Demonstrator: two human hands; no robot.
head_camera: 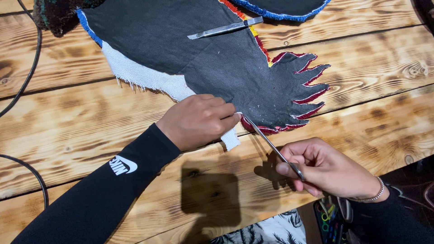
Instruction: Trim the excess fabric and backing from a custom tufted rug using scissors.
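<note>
Scissors [271, 144], slim and metal, are gripped in the right hand [327, 169], fingers curled shut around the handles, blade tips meeting the rug's red fringed edge. Left hand [199, 119] is closed, pinching the white backing cloth [140, 74] beside the cut. Tufted rug piece [217, 58] lies face down, dark backing up, on the burnt-wood table [361, 58]. A second metal tool [224, 28] rests on the rug, well apart.

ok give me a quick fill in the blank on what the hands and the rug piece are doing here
1. The left hand presses on the ____ strip of backing cloth.
2. The right hand holds slim metal ____ whose tips meet the dark rug piece.
3. A second metal tool lies ____ the rug piece.
4. Everything rests on a ____ table.

Missing words: white; scissors; on; wooden
</note>
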